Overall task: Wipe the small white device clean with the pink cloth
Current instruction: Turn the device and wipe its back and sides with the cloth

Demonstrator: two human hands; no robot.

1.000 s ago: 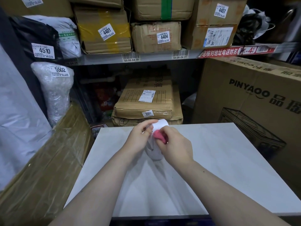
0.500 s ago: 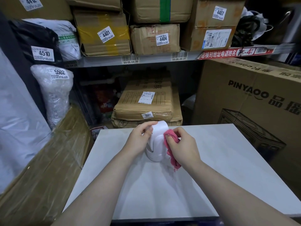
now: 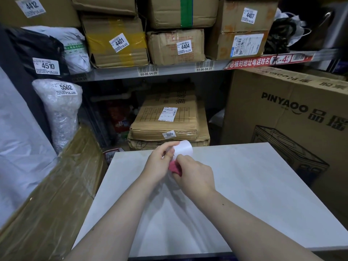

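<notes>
On the table [image 3: 244, 194], near its far edge: my right hand [image 3: 194, 178] pinching the cloth [image 3: 174, 167] against the device [image 3: 183, 149]; my left hand [image 3: 160, 162] curled round the device, steadying it. Wiping under way, I judge; next, turn it to an unwiped face. Behind: boxes [image 3: 169, 119].

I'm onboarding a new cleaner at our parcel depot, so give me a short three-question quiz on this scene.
1. True or false: the right hand holds the crumpled pink cloth against the small white rounded plastic device.
2. The left hand is: A) hanging idle; B) gripping the device; C) lifting a box.
3. Fill in: the flat brown cardboard parcel just beyond the pale grey tabletop carries the front label number ____.
Key: 1 true; 2 B; 3 3507.
</notes>
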